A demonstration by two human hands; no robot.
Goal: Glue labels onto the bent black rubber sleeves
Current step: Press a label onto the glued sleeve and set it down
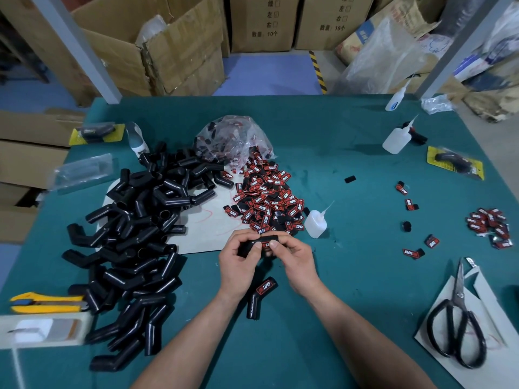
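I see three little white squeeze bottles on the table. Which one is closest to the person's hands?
The bottle beside the heap of labels, just beyond the right hand. The other two bottles sit far off at the back right.

One head-worn wide-angle camera looks forward and down, close above the green counter (pixel 351 169), cardboard boxes (pixel 264 23) behind.

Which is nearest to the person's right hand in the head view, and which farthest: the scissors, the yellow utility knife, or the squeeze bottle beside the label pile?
Measured from the right hand, which grips the black rubber sleeve together with the left hand:
1. The squeeze bottle, just beyond it, beside the label pile.
2. The scissors, at the far right.
3. The yellow utility knife, at the far left edge.
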